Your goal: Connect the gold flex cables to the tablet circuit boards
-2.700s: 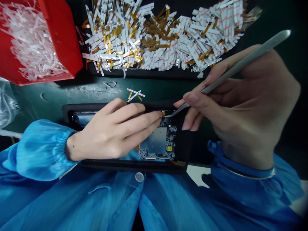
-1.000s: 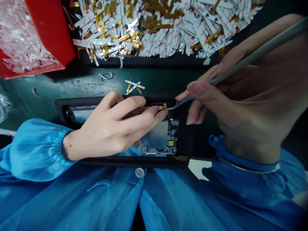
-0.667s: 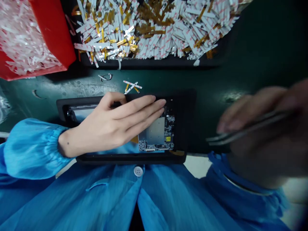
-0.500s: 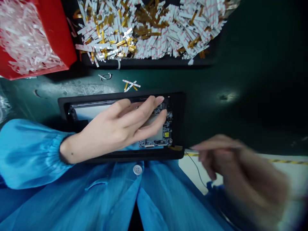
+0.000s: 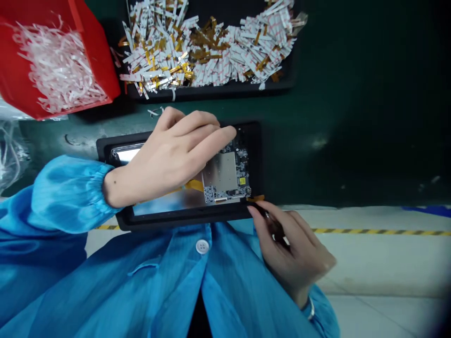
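An opened tablet with a circuit board (image 5: 243, 164) lies in a black tray (image 5: 255, 159) at the table's front edge. My left hand (image 5: 176, 150) rests across it, fingers stretched toward the board's top and hiding part of the device. Beside the board's metal plate (image 5: 225, 171) runs an orange tape strip (image 5: 194, 184). At the lower right corner, my right hand (image 5: 296, 244) is closed around a dark slim tool (image 5: 275, 227), whose exact kind I cannot make out. Its fingertips are close to a small orange flex strip (image 5: 256, 198) at that corner.
A red bin (image 5: 112, 80) of thin white strips (image 5: 70, 70) stands at the upper left. Beside it, a black tray (image 5: 211, 91) bears many white and orange flex strips (image 5: 239, 56). Clear plastic (image 5: 12, 155) lies at the far left.
My right hand has come left to the tablet's lower right corner with the tool. My left hand has shifted upward over the tray's far edge. The crossed strips behind the tray no longer show.
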